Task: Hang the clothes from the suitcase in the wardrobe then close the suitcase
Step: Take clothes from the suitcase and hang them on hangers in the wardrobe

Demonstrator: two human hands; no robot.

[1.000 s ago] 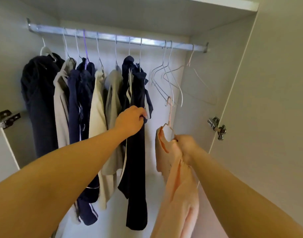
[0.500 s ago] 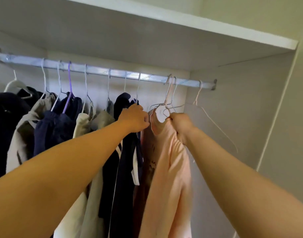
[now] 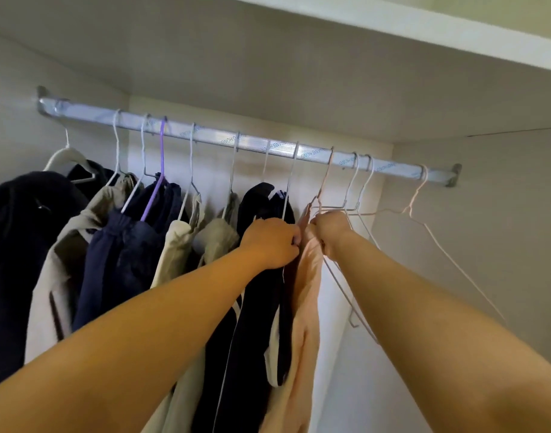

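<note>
Peach cloth marks the item in hand: the peach garment [image 3: 305, 292] hangs on a pink wire hanger [image 3: 325, 176] whose hook sits over the metal rail [image 3: 205, 134] of the wardrobe [image 3: 299, 57]. It lies between a navy garment [image 3: 252, 307] on its left and several empty wire hangers [image 3: 363, 182] on its right. The right hand [image 3: 330, 229] is closed around the top of the peach garment, just below the hanger's neck. The left hand [image 3: 272, 242], fingers curled, grips the shoulder of the navy garment and touches the peach cloth. Further left along the rail hang beige garments [image 3: 180, 242] and more dark ones, one of them on a purple hanger [image 3: 161, 164].
</note>
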